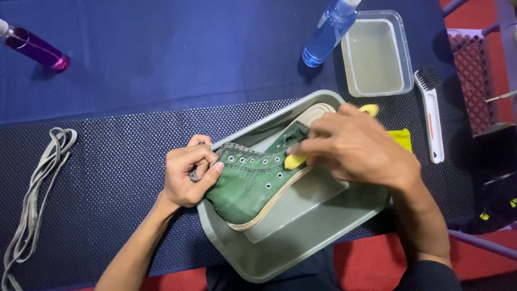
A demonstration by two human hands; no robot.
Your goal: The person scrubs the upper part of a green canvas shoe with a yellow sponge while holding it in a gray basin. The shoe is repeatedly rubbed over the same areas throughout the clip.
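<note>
Step in hand, by my reading: scrubbing the shoe's side; shoe (253, 183) lies tilted in the grey tray (280, 253), sole toward you. Your left hand (186, 175) is closed on the shoe's collar, steadying it; your right hand (355, 148) grips a yellow brush (295, 160) pressed near the eyelets. Next stroke likely calls for firm hold, short passes; laces (37, 188) lie well apart.
</note>
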